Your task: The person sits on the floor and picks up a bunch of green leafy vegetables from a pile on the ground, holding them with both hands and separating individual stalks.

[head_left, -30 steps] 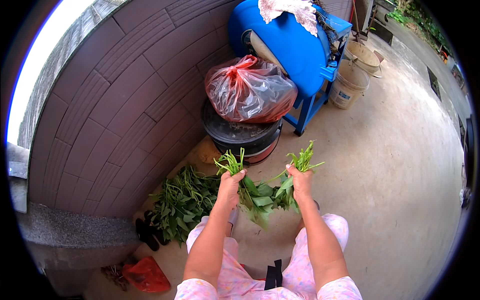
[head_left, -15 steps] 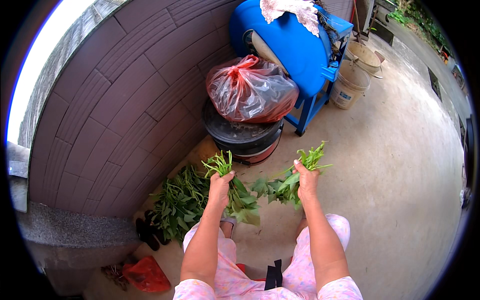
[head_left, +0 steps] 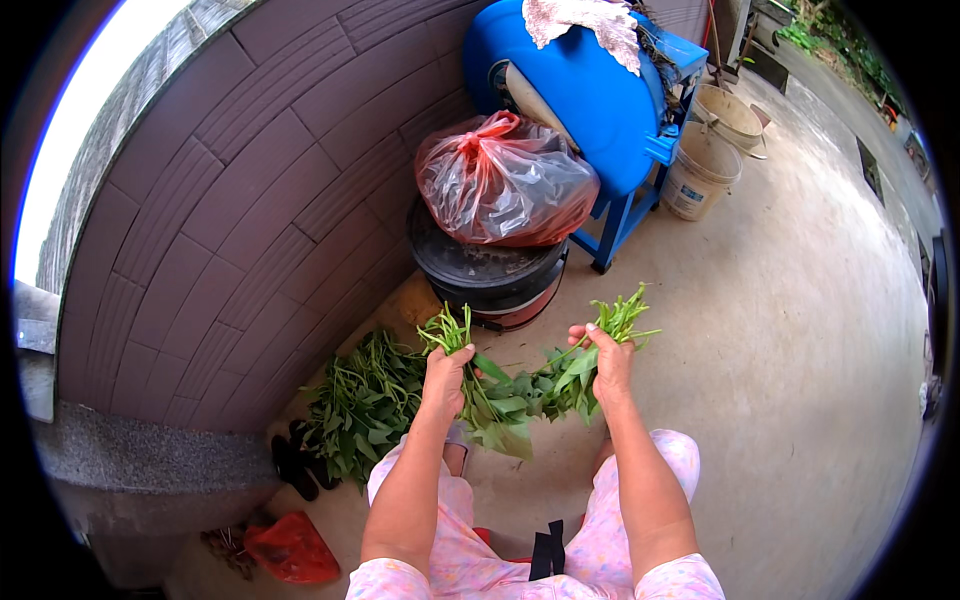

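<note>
My left hand is closed round a bunch of leafy green stems, the cut ends poking up past the thumb and the leaves hanging down to the right. In my right hand is a second bunch of leafy greens, its stems sticking up above the fist. The right thumb and fingertips are raised a little at the stems. Between the hands the leaves of the two bunches meet. On the floor left of my left hand lies a larger heap of the same greens.
Ahead stands a black-lidded bucket with a tied plastic bag on top. Behind it are a blue machine on legs and two pale buckets. A brick wall runs along the left; black shoes and a red bag lie below it.
My left hand has shifted slightly right with its bunch, bringing the two bunches' leaves together. The fingers of my right hand have lifted and spread a little at the stems.
</note>
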`<state>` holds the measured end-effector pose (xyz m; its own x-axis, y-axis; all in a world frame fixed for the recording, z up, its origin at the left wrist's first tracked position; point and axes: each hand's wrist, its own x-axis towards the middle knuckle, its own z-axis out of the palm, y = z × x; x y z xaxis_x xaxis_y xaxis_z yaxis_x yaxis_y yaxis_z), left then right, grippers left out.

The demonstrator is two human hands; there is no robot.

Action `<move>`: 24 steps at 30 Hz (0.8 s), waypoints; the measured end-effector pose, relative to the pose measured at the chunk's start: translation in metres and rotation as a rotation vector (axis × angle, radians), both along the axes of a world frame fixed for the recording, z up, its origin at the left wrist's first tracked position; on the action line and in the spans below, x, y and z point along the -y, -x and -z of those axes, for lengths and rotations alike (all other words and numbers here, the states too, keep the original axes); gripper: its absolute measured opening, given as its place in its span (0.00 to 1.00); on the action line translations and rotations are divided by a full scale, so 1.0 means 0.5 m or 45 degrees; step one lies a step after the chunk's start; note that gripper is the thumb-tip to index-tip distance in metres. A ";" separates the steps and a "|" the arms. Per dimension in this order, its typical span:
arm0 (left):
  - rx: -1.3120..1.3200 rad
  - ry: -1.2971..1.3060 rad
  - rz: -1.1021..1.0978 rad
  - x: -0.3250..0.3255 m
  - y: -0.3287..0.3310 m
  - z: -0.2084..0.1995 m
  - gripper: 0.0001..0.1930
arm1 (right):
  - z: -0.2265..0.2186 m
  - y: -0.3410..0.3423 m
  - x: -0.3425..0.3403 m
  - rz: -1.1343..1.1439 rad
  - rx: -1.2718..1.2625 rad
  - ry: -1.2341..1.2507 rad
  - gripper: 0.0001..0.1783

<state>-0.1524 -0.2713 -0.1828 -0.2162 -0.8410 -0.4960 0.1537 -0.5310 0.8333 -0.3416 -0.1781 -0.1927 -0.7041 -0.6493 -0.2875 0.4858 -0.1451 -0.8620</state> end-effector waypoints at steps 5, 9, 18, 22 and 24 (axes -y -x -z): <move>-0.064 -0.083 0.034 0.000 -0.001 0.008 0.03 | 0.003 -0.004 0.000 -0.080 -0.013 0.018 0.04; -0.087 -0.120 0.078 -0.009 0.014 0.000 0.04 | 0.019 -0.012 0.006 -0.057 -0.054 0.032 0.03; -0.154 -0.195 0.167 -0.025 0.035 0.010 0.04 | 0.032 -0.044 0.007 -0.290 -0.277 -0.095 0.05; -0.158 -0.223 0.236 -0.036 0.045 0.019 0.05 | 0.033 -0.057 0.009 -0.341 -0.321 -0.119 0.07; -0.203 -0.245 0.274 -0.043 0.052 0.019 0.05 | 0.031 -0.063 0.009 -0.374 -0.305 -0.124 0.08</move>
<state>-0.1783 -0.2496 -0.1922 -0.4664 -0.6621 -0.5866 0.1419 -0.7106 0.6892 -0.3103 -0.1828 -0.2082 -0.5473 -0.8108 -0.2075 0.2774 0.0581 -0.9590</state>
